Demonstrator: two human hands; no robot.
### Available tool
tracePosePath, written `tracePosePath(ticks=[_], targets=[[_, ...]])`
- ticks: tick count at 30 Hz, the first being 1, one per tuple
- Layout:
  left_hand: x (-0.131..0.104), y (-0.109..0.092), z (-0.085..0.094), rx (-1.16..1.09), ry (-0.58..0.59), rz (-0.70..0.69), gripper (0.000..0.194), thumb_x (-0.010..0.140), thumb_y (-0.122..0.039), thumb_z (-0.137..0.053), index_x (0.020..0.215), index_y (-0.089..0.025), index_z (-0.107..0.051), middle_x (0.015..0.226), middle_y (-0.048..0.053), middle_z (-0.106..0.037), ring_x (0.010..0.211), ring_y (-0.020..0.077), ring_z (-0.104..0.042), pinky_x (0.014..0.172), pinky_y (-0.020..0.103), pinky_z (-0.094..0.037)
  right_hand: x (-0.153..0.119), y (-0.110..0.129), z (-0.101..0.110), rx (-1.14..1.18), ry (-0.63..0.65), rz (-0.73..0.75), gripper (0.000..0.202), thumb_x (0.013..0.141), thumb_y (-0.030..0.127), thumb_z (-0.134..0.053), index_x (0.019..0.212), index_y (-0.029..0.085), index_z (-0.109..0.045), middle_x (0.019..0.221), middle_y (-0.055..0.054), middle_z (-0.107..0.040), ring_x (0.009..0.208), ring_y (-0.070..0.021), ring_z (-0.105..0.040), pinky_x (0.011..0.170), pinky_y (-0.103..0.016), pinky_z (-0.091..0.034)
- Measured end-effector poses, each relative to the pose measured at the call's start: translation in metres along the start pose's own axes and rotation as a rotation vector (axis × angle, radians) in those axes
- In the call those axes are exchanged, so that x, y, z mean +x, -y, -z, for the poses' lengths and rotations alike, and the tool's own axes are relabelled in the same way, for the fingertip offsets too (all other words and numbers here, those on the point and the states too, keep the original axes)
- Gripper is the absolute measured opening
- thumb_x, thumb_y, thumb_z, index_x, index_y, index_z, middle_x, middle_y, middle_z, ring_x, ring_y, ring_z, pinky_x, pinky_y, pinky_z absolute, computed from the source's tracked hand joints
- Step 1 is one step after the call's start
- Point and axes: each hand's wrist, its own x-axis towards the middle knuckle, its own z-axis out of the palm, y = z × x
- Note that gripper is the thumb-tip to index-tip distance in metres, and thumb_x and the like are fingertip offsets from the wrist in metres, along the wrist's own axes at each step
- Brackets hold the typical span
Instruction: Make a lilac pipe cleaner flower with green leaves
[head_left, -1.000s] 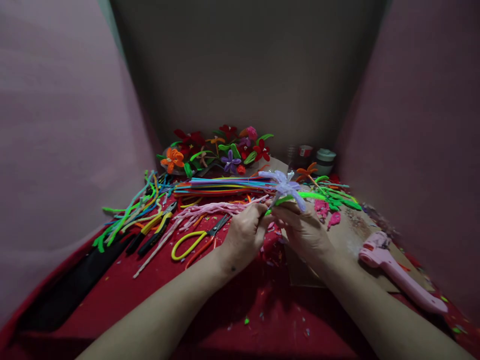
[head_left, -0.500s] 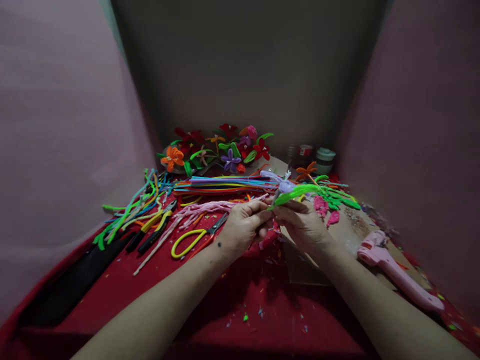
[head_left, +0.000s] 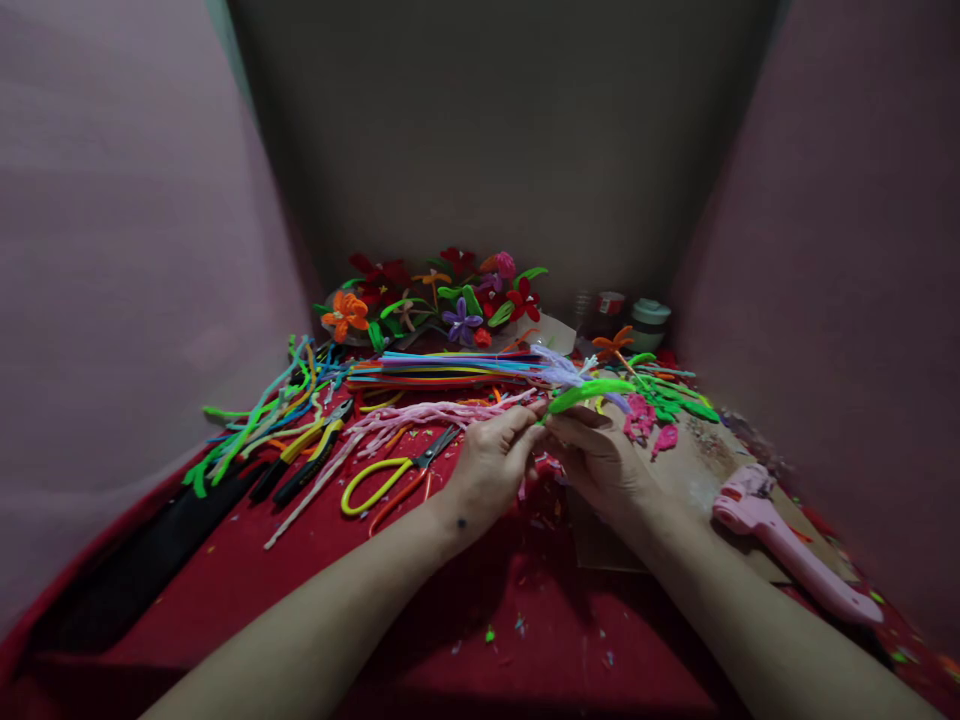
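Both hands meet over the middle of the table around a pipe-cleaner flower (head_left: 559, 366) with pale lavender petals and a white centre. My left hand (head_left: 496, 445) pinches the lower end of its stem, close to the base of a bright green pipe-cleaner leaf (head_left: 592, 393). Fingers of my right hand (head_left: 600, 450) are closed around the same spot from the other side. The leaf points right, beneath the petals. Most of the stem is hidden by the fingers.
Yellow-and-red-handled scissors (head_left: 379, 487), pliers (head_left: 304, 460) and pink pipe cleaners (head_left: 409, 415) lie left. A pink glue gun (head_left: 787, 540) rests on cardboard (head_left: 694, 470) at right. Finished flowers (head_left: 457, 320) and a lidded jar (head_left: 649, 325) stand at the back.
The lavender flower has tilted and turned to the right, its petals now spreading lower over the leaf. Both hands keep hold, with the left wrist shifted slightly right.
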Motion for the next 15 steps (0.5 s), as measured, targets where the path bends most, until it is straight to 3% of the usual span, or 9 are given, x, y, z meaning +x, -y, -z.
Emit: tracePosePath(ticks=[3, 7, 12, 15], targets=[[0.003, -0.003, 0.004, -0.081, 0.061, 0.124, 0.024, 0.082, -0.027, -0.05, 0.059, -0.018, -0.051, 0.041, -0.004, -0.047, 0.032, 0.0077, -0.04, 0.034, 0.019, -0.029, -0.001, 0.002, -0.001, -0.033, 0.051, -0.005, 0.013, 0.059, 0.022, -0.077, 0.07, 0.02, -0.07, 0.065, 0.0, -0.063, 0.058, -0.0132, -0.052, 0.055, -0.027, -0.041], [0.006, -0.011, 0.008, -0.124, 0.049, 0.192, 0.022, 0.079, -0.024, -0.052, 0.06, -0.015, -0.052, 0.039, -0.006, -0.046, 0.028, 0.0046, -0.036, 0.032, 0.016, -0.026, -0.002, 0.005, -0.001, -0.109, 0.166, 0.04, 0.02, 0.059, 0.021, -0.078, 0.077, 0.02, -0.071, 0.069, 0.001, -0.063, 0.063, -0.0126, -0.051, 0.06, -0.027, -0.04], [0.006, -0.012, 0.01, -0.231, 0.082, 0.282, 0.022, 0.076, -0.028, -0.057, 0.06, -0.014, -0.053, 0.038, -0.005, -0.047, 0.028, 0.004, -0.036, 0.03, 0.015, -0.024, -0.003, 0.006, -0.001, -0.138, 0.084, 0.018, 0.013, 0.06, 0.021, -0.077, 0.072, 0.019, -0.07, 0.062, 0.003, -0.058, 0.054, -0.0081, -0.042, 0.052, -0.024, -0.034], [0.007, -0.008, 0.011, -0.337, 0.143, 0.356, 0.026, 0.077, -0.032, -0.058, 0.06, -0.014, -0.052, 0.035, -0.006, -0.043, 0.026, 0.0031, -0.03, 0.028, 0.014, -0.021, -0.003, 0.007, -0.001, -0.098, 0.06, -0.021, 0.01, 0.061, 0.021, -0.075, 0.069, 0.019, -0.07, 0.063, 0.002, -0.06, 0.056, -0.0104, -0.048, 0.052, -0.024, -0.036]])
